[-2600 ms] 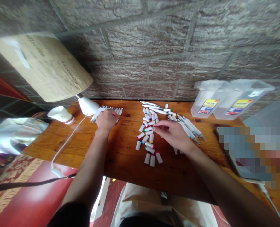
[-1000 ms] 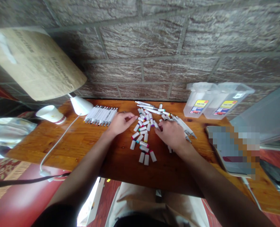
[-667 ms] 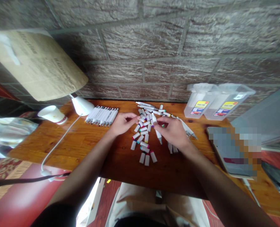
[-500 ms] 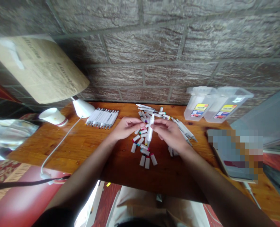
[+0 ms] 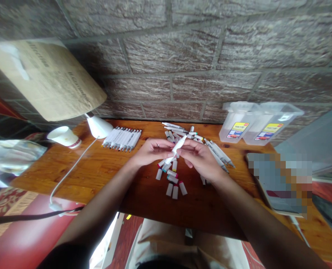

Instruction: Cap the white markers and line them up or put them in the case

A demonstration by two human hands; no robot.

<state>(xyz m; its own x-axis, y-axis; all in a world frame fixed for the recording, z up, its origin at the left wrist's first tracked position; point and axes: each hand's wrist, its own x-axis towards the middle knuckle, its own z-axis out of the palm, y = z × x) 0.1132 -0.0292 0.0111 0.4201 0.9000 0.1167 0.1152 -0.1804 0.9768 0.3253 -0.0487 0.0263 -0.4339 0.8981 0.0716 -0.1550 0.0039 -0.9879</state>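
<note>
The counter is set against the brick wall. At back-left, a row of markers is laid just right of the lamp base, w/ a cup further left. Two containers are stood back-right by the wall. In the mid., a marker is held betw. left hand & right hand, above caps scattered on the counter. Loose markers are piled behind & right of the hands.
</note>
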